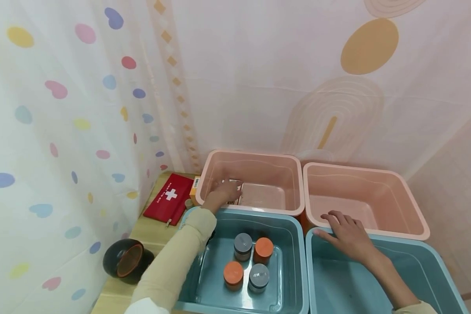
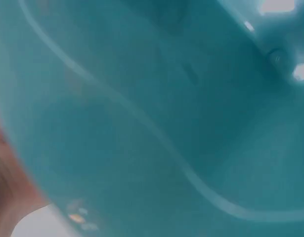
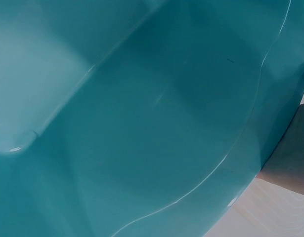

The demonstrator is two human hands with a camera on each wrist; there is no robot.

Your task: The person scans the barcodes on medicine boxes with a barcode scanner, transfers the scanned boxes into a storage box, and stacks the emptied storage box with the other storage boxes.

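In the head view my left hand [image 1: 228,190] reaches down into the left pink bin [image 1: 259,157]. Its fingers curl over a small box [image 1: 238,198] with pale and brown markings, low in the bin; the hand covers much of the box. My right hand [image 1: 347,235] is at the adjoining rims of the right pink bin [image 1: 377,172] and the right blue bin [image 1: 424,250], fingers loosely bent, holding nothing. The wrist views mostly show blue bin walls, and neither shows fingers.
Several jars with orange and grey lids, one a grey-lidded jar [image 1: 258,277], stand in the left blue bin [image 1: 302,279]. On the left lie a red first aid kit pouch [image 1: 168,198], an orange box [image 1: 194,188] and a dark round bowl [image 1: 121,261]. Patterned curtains [image 1: 239,87] hang behind.
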